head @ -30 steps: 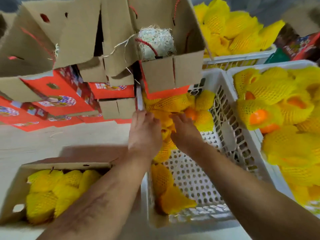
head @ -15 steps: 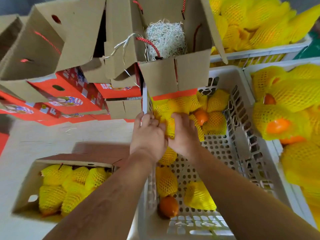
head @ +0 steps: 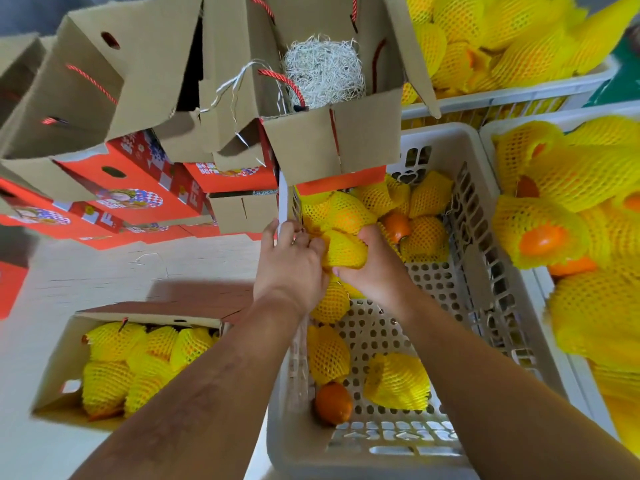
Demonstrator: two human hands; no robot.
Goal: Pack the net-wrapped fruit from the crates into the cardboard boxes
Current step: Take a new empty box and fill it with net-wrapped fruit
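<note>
Both grips clamped round one net-wrapped fruit (head: 344, 249): left hand (head: 291, 268) and right hand (head: 372, 268) cupping opposite sides, probably lifting clear of crate (head: 485, 271) below.

- What is the white fluffy ball, up past the fingers (head: 284, 232)?
- A wad of shredded paper (head: 322, 76). A red rope handle (head: 285, 83) curves just left of it.
- And left of the fingers?
- The pale floor (head: 104, 275), with a thin paper strand (head: 145, 256) on it.
</note>
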